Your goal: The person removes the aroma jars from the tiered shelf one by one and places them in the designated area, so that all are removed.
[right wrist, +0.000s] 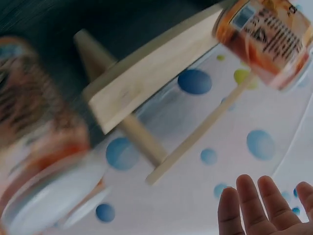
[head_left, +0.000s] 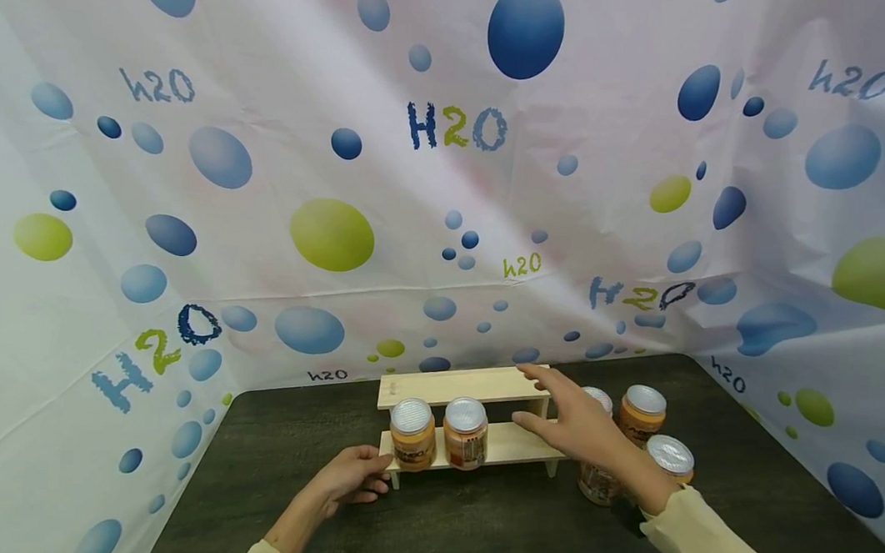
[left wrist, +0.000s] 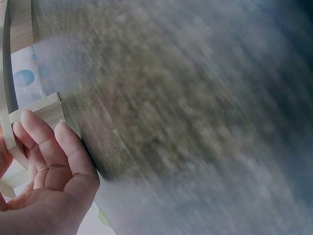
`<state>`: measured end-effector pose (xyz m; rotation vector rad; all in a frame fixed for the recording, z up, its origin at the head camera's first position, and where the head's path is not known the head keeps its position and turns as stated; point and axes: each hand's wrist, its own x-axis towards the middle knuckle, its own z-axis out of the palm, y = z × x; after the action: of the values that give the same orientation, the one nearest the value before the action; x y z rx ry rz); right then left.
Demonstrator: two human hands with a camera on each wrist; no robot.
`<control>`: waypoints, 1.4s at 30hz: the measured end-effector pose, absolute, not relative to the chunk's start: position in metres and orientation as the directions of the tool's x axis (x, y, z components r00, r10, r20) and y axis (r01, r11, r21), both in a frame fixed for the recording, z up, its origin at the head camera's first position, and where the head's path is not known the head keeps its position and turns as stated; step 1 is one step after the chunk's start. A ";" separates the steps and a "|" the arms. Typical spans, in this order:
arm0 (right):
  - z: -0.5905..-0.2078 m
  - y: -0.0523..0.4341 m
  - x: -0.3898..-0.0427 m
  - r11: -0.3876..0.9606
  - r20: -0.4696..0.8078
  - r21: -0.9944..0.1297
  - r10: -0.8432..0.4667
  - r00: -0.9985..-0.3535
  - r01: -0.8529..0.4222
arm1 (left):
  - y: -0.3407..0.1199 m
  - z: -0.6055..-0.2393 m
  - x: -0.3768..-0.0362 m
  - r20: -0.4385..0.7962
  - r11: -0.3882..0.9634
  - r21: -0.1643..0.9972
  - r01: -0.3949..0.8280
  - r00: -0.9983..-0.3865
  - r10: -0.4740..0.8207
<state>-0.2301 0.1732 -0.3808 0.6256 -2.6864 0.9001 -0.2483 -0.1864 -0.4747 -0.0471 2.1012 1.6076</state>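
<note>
A two-step wooden shelf [head_left: 520, 442] stands on the dark table, with two orange jars with silvery lids side by side on its lower step: the left jar [head_left: 413, 444] and the second jar [head_left: 465, 445]. At the shelf's left end my left hand [head_left: 348, 478] holds the lower step, thumb near the top edge and fingers beneath. The left wrist view shows those fingers [left wrist: 46, 156] against the wood. My right hand [head_left: 581, 422] is spread over the shelf's right part, holding nothing. In the right wrist view its fingers [right wrist: 253, 203] are apart from the shelf.
To the right of the shelf are several more jars: a back one [head_left: 641, 412], a front one [head_left: 671, 457], and others partly hidden by my right forearm. A white sheet [head_left: 265, 217] with coloured dots surrounds the dark table [head_left: 284, 427] at the back and sides.
</note>
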 end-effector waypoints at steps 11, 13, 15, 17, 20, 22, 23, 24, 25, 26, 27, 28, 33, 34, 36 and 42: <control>-0.400 0.128 -0.237 0.694 0.360 -0.488 -0.393 -0.846 -0.530 | -0.186 -0.477 -0.249 -0.405 0.310 0.894 -0.322 -0.879 0.254; -0.403 0.124 -0.237 0.688 0.367 -0.486 -0.399 -0.840 -0.539 | -0.186 -0.476 -0.250 -0.403 0.310 0.895 -0.321 -0.879 0.254; -0.405 0.121 -0.238 0.680 0.370 -0.488 -0.406 -0.836 -0.546 | -0.186 -0.476 -0.250 -0.401 0.309 0.896 -0.319 -0.880 0.255; -0.407 0.118 -0.238 0.682 0.365 -0.490 -0.406 -0.838 -0.543 | -0.186 -0.476 -0.250 -0.401 0.308 0.896 -0.319 -0.879 0.257; -0.409 0.115 -0.239 0.685 0.351 -0.495 -0.404 -0.844 -0.534 | -0.185 -0.476 -0.250 -0.401 0.305 0.898 -0.319 -0.878 0.262; -0.410 0.113 -0.239 0.688 0.346 -0.495 -0.405 -0.847 -0.531 | -0.185 -0.475 -0.250 -0.401 0.302 0.898 -0.320 -0.877 0.264; -0.411 0.112 -0.239 0.687 0.343 -0.496 -0.407 -0.847 -0.531 | -0.185 -0.475 -0.250 -0.400 0.302 0.899 -0.319 -0.877 0.265; -0.412 0.112 -0.239 0.688 0.342 -0.495 -0.408 -0.847 -0.531 | -0.185 -0.474 -0.249 -0.401 0.301 0.898 -0.320 -0.877 0.264; -0.413 0.111 -0.239 0.687 0.341 -0.495 -0.409 -0.846 -0.532 | -0.185 -0.474 -0.249 -0.403 0.301 0.897 -0.322 -0.877 0.263; -0.414 0.111 -0.239 0.688 0.341 -0.493 -0.410 -0.846 -0.533 | -0.185 -0.474 -0.249 -0.404 0.301 0.897 -0.324 -0.876 0.262; -0.415 0.111 -0.239 0.686 0.343 -0.491 -0.414 -0.843 -0.537 | -0.185 -0.473 -0.250 -0.406 0.301 0.896 -0.325 -0.876 0.261; -0.416 0.111 -0.239 0.684 0.345 -0.491 -0.416 -0.841 -0.539 | -0.185 -0.473 -0.250 -0.412 0.299 0.894 -0.333 -0.873 0.261; -0.421 0.111 -0.239 0.664 0.354 -0.498 -0.432 -0.830 -0.558 | -0.186 -0.474 -0.250 -0.416 0.300 0.893 -0.336 -0.872 0.259; -0.422 0.111 -0.239 0.660 0.356 -0.500 -0.434 -0.828 -0.561 | -0.185 -0.474 -0.250 -0.416 0.301 0.892 -0.337 -0.872 0.259; -0.423 0.110 -0.239 0.657 0.357 -0.499 -0.439 -0.825 -0.565 | -0.185 -0.474 -0.249 -0.409 0.304 0.894 -0.329 -0.876 0.256; -0.428 0.110 -0.241 0.669 0.349 -0.496 -0.430 -0.833 -0.553 | -0.185 -0.473 -0.248 -0.409 0.311 0.893 -0.327 -0.877 0.252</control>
<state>-0.2406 0.1096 -0.4285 0.7999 -2.6816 0.8957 -0.2483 -0.1848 -0.4732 -0.0660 2.1030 1.5995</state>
